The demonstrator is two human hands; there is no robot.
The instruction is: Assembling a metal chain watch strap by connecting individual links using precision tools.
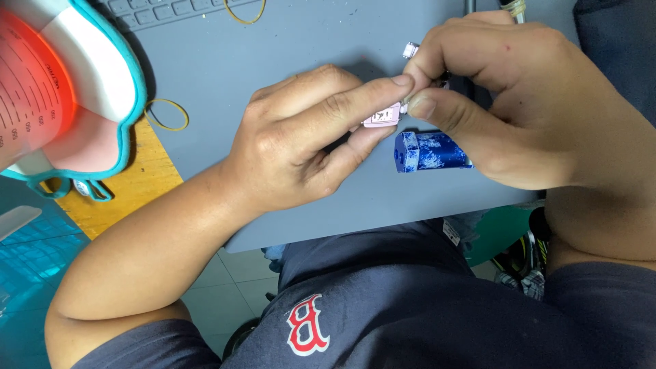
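A blue, white-mottled tube-like piece (429,152) is lying on the grey mat (273,82) that is covering the desk (130,184), its faceted blue end pointing left; whether it is hollow or holding anything cannot be told, since its right end is disappearing under the right hand (540,102). At the left edge a white and teal device with a glowing red-orange face (61,89) is leaning into view, cut off by the frame, and its inside is not showing.

The small pale pink part (383,115) is sitting between the two hands, just above the blue piece and slightly off the mat. Most of it is being hidden by fingers, so its full shape is hard to make out. A tiny silvery bit (410,49) is peeking out above the right index finger, and what it belongs to is unclear.

The left hand (301,143) is reaching in from the lower left, forearm angled across the desk edge, its grip closing on the pink part with the index finger stretched along the top and the thumb pressing from beneath. The right hand is coming in from the right, knuckles up, its thumb and index fingertip pinching tight at the pink part's right end.

Two yellow rubber bands are lying on the desk, one (167,115) at the mat's left edge and one (246,12) near the top, beside a partly visible keyboard (164,10).
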